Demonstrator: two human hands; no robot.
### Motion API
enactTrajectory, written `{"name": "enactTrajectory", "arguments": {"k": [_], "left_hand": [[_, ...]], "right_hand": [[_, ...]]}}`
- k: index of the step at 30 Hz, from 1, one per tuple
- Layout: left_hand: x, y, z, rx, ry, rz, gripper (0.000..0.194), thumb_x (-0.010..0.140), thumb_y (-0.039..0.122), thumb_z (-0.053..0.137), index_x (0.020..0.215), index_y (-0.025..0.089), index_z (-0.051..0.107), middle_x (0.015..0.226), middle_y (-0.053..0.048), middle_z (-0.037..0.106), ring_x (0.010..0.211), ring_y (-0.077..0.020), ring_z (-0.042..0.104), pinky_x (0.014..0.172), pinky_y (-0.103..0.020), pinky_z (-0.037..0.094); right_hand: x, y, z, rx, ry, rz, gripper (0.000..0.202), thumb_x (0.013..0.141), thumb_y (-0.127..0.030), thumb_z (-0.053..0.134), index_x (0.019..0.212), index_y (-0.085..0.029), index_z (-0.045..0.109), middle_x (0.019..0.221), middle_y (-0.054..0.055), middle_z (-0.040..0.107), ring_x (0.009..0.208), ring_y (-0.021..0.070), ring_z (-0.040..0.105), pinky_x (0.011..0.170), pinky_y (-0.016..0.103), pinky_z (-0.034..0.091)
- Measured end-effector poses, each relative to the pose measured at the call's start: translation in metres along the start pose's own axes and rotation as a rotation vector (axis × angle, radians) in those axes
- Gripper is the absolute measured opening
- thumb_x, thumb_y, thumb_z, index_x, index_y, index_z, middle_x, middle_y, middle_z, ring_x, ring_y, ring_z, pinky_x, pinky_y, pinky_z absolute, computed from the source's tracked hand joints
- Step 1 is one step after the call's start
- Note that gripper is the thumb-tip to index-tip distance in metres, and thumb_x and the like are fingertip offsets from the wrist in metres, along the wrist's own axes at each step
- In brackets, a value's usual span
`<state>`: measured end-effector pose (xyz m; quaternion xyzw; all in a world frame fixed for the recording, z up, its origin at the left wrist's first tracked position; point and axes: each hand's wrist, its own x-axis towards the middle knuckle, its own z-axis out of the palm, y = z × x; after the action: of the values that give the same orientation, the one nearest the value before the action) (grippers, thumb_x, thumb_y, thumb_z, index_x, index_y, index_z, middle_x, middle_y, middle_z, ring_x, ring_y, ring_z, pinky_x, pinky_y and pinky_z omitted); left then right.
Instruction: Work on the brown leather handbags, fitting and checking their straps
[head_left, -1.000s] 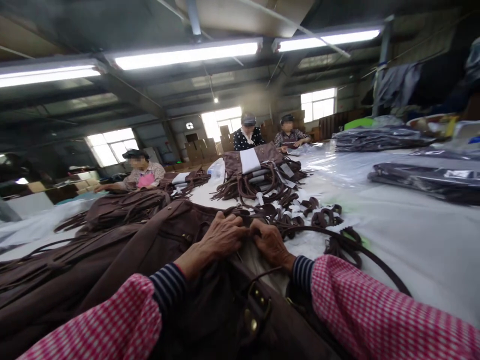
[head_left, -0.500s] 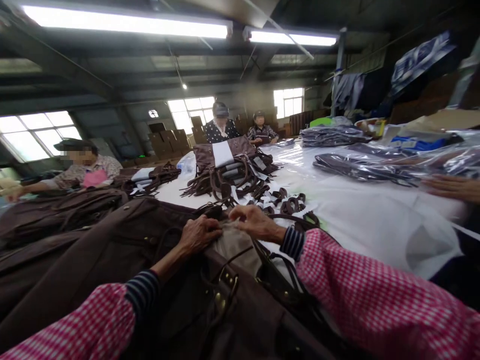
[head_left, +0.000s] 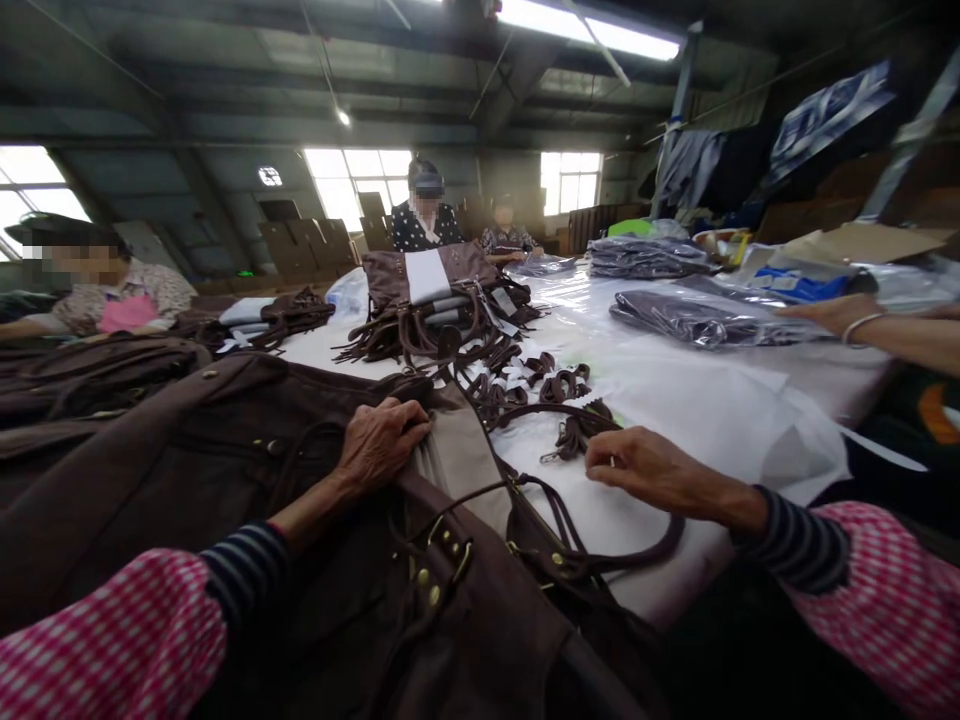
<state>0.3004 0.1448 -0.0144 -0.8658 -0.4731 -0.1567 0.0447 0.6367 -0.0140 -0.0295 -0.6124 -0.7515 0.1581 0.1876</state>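
A large dark brown handbag (head_left: 480,590) with brass-coloured fittings and a beige lining lies nearest me. My left hand (head_left: 384,440) grips the rim of its opening, the fingertips at the lining. Off to the right, my right hand (head_left: 649,467) hovers over the white-covered table with curled, pinched fingers. Whatever they hold, if anything, is too small to make out. Just left of those fingers lies a coiled brown strap (head_left: 579,432) with a metal clip. One bag handle (head_left: 637,555) loops out below my right hand.
Several rolled straps with white wrapping (head_left: 517,385) lie beyond the bag. Behind them is a stack of brown bags (head_left: 386,282). Plastic-wrapped bags (head_left: 697,312) sit at the right, where a co-worker's hand (head_left: 840,313) touches them. Other people are across and left.
My right hand has left the bag's opening and moved right over the table. My left hand stays on the rim. The co-worker's hand at right has reached onto the wrapped bags.
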Motion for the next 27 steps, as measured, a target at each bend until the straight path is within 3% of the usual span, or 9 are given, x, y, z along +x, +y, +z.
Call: {"name": "enactTrajectory", "arguments": {"k": [6,12,15,20,24,27], "left_hand": [[-0.001,-0.001,0.004,0.023,0.033,0.017,0.024,0.093,0.043,0.053,0.094,0.026,0.07,0.095,-0.003,0.066,0.084,-0.0227,0.061,0.083,-0.037,0.037],[-0.001,-0.003,0.008,0.033,0.052,0.039,0.024,0.092,0.043,0.054,0.094,0.026,0.07,0.092,-0.003,0.065,0.08,-0.0214,0.06,0.084,-0.037,0.037],[-0.001,-0.003,0.008,0.03,0.06,0.042,0.024,0.092,0.044,0.054,0.093,0.026,0.07,0.091,-0.003,0.064,0.08,-0.0211,0.06,0.085,-0.038,0.036],[-0.002,0.0,0.005,0.012,0.046,0.046,0.021,0.092,0.041,0.055,0.09,0.025,0.069,0.091,-0.003,0.065,0.083,-0.0217,0.061,0.085,-0.037,0.036],[-0.002,0.002,0.005,0.011,0.04,0.041,0.022,0.092,0.042,0.055,0.092,0.026,0.069,0.091,-0.003,0.065,0.082,-0.0217,0.061,0.086,-0.038,0.036],[-0.001,0.0,0.006,0.026,0.049,0.044,0.023,0.092,0.043,0.054,0.093,0.026,0.07,0.092,-0.003,0.065,0.083,-0.0226,0.061,0.086,-0.039,0.036]], "right_hand": [[0.017,-0.011,0.029,-0.457,-0.001,0.011,0.014,0.095,-0.019,0.049,0.093,-0.016,0.063,0.093,0.008,0.068,0.088,0.0226,0.064,0.075,0.032,0.038],[0.019,-0.007,0.026,-0.48,-0.035,-0.002,0.016,0.097,-0.02,0.046,0.095,-0.016,0.061,0.094,0.007,0.069,0.088,0.0218,0.064,0.074,0.032,0.036],[0.025,-0.013,0.023,-0.452,-0.047,0.04,0.013,0.091,-0.017,0.049,0.087,-0.017,0.062,0.087,0.006,0.07,0.083,0.0207,0.063,0.071,0.032,0.034],[0.015,-0.022,0.01,-0.173,-0.057,0.098,0.008,0.078,-0.016,0.056,0.071,-0.018,0.059,0.07,0.001,0.063,0.067,0.0151,0.055,0.061,0.028,0.031],[-0.021,-0.009,-0.005,0.213,-0.197,0.141,0.011,0.079,-0.022,0.058,0.069,-0.018,0.055,0.063,-0.003,0.056,0.058,0.0111,0.05,0.053,0.025,0.031],[-0.046,0.004,-0.01,0.517,-0.312,0.271,0.015,0.081,-0.028,0.061,0.072,-0.017,0.056,0.061,-0.002,0.06,0.051,0.0095,0.053,0.049,0.022,0.031]]}}
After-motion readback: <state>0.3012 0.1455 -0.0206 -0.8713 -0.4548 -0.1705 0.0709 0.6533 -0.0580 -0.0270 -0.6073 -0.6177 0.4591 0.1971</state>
